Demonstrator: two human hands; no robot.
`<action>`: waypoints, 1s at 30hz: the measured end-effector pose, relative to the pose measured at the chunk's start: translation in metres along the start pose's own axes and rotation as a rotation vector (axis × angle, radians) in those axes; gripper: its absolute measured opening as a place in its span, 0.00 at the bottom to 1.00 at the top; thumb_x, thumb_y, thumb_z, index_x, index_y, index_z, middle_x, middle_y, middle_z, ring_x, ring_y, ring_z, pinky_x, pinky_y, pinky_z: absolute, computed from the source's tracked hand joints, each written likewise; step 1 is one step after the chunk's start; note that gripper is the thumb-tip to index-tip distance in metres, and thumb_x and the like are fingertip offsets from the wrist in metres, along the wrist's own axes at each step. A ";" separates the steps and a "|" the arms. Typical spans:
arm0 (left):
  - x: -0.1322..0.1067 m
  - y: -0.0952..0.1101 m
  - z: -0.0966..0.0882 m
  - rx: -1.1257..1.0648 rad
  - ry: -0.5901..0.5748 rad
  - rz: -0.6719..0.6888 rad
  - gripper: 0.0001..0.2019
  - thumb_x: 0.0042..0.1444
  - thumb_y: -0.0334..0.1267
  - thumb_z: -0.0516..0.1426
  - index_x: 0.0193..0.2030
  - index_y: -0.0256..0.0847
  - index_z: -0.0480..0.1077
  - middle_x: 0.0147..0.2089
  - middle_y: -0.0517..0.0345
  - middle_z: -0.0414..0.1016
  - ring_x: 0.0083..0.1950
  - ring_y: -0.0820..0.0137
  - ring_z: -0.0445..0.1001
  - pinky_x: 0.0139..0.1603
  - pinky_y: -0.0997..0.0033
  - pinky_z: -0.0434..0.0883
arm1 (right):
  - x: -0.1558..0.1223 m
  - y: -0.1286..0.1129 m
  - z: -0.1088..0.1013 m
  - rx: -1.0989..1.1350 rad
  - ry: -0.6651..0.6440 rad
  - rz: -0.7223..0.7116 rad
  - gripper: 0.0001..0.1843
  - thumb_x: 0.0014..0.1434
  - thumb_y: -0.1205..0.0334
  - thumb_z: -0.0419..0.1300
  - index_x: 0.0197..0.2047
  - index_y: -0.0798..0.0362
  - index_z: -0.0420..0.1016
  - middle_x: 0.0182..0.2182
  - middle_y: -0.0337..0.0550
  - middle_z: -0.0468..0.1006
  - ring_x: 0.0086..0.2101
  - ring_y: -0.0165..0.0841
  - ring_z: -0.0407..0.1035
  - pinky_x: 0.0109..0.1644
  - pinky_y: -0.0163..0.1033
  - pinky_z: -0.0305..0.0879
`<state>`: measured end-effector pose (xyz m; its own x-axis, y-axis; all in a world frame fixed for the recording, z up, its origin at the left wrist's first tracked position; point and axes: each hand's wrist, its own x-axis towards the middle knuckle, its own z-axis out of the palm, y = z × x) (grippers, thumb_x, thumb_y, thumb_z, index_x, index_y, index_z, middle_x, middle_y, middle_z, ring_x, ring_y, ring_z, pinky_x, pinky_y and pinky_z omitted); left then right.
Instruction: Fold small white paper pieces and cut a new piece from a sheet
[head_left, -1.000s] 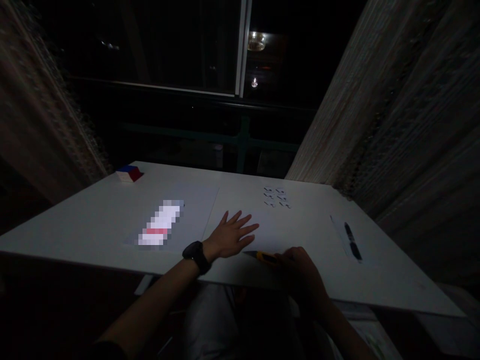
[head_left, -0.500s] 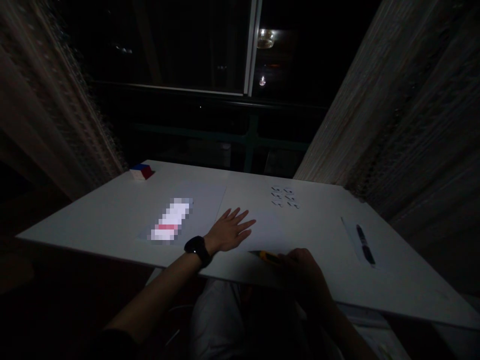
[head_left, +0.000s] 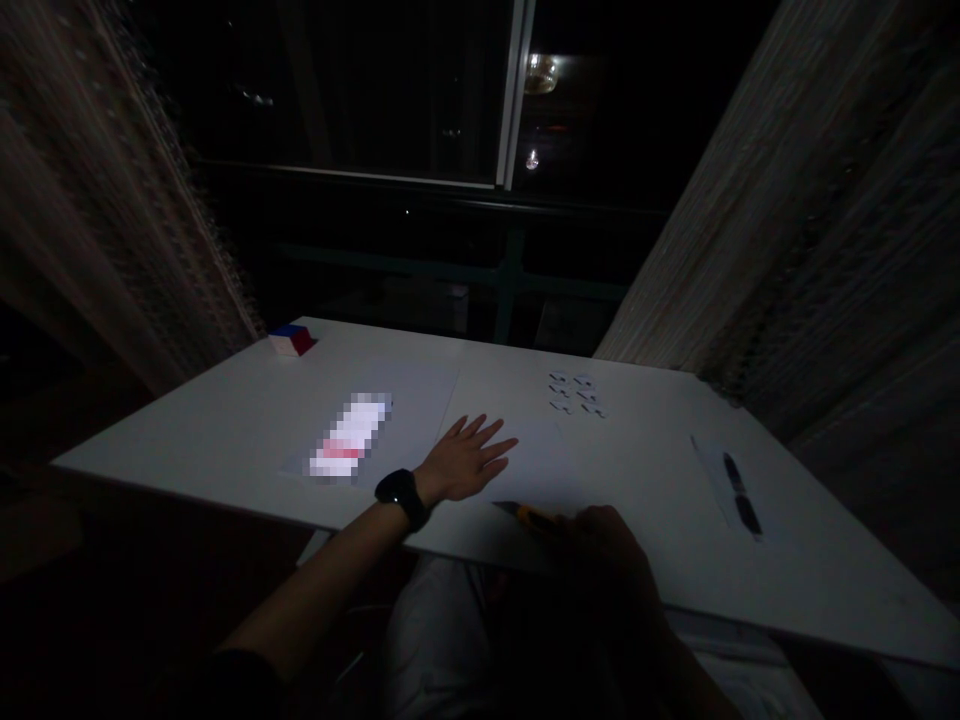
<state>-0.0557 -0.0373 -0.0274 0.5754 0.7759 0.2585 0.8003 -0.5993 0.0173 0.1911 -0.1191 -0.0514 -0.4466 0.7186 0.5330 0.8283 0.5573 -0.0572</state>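
My left hand (head_left: 466, 460) lies flat on a white sheet of paper (head_left: 525, 455) on the white table (head_left: 225, 430), fingers spread; a black watch (head_left: 401, 495) is on its wrist. My right hand (head_left: 611, 555) is closed round a yellow utility knife (head_left: 529, 515), whose blade tip rests at the paper's near edge, just right of my left hand. The scene is very dark and my right hand is mostly in shadow.
A second sheet (head_left: 375, 425) with a blurred patch lies to the left. Several small cut-out pieces (head_left: 576, 394) sit beyond the paper. A paper strip with dark shapes (head_left: 731, 485) lies at the right. A coloured cube (head_left: 292, 340) stands at the far left corner. Curtains hang on both sides.
The view has shifted slightly, so everything sits a little further right. My right hand with the knife has drawn a little towards me. My left hand stays flat on the paper.
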 end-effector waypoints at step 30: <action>0.001 0.001 -0.001 0.001 -0.026 -0.016 0.23 0.62 0.49 0.35 0.63 0.58 0.46 0.67 0.64 0.46 0.67 0.64 0.43 0.63 0.54 0.43 | 0.019 -0.035 -0.007 0.069 -0.032 -0.105 0.10 0.53 0.62 0.56 0.38 0.53 0.74 0.24 0.45 0.67 0.28 0.34 0.56 0.33 0.38 0.50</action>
<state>-0.0543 -0.0373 -0.0260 0.5666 0.7904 0.2329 0.8097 -0.5864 0.0205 0.1567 -0.1281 -0.0332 -0.5409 0.6671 0.5122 0.7520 0.6563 -0.0608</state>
